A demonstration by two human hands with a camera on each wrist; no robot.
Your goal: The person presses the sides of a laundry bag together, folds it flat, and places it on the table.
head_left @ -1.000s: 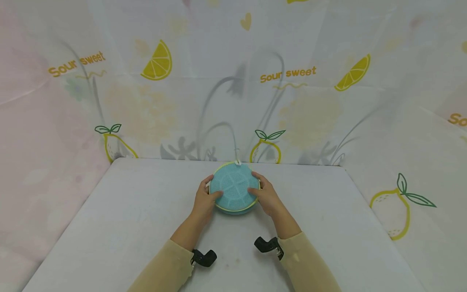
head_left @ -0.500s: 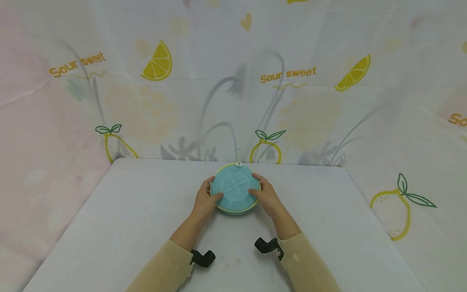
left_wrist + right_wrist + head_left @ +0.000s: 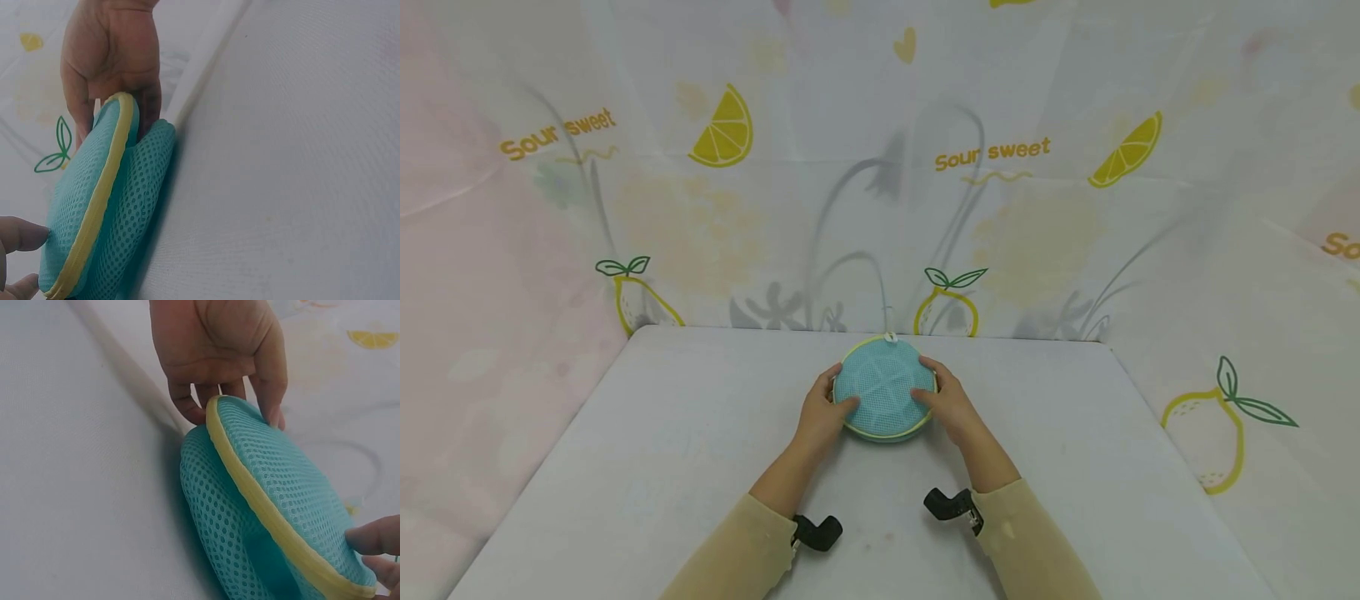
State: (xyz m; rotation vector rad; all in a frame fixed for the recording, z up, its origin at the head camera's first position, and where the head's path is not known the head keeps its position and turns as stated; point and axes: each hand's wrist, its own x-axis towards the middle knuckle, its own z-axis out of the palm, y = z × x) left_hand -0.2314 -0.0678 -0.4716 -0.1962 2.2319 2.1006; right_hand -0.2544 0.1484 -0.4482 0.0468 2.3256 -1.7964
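Observation:
A round turquoise mesh laundry bag (image 3: 886, 383) with yellow edging sits near the back of the white table, a small pale tab at its far edge. My left hand (image 3: 822, 412) grips its left side, thumb on the mesh top and fingers around the edge. On the opposite side my right hand (image 3: 951, 404) holds it the same way. In the left wrist view the left hand (image 3: 112, 56) pinches the yellow-edged rim above a softer, sagging lower part. The right wrist view shows the right hand (image 3: 222, 356) pinching that rim too, with a fold opening below the yellow edging (image 3: 256, 500).
The white tabletop (image 3: 662, 467) spreads out on both sides. Behind it hangs a pale printed cloth (image 3: 820, 225) with lemons and lettering. A black wrist camera (image 3: 818, 533) shows at the left sleeve and another black camera (image 3: 949, 504) at the right.
Over the last second the laundry bag has shifted very slightly right and toward me, both hands keeping their grip. In the last half second almost nothing moves.

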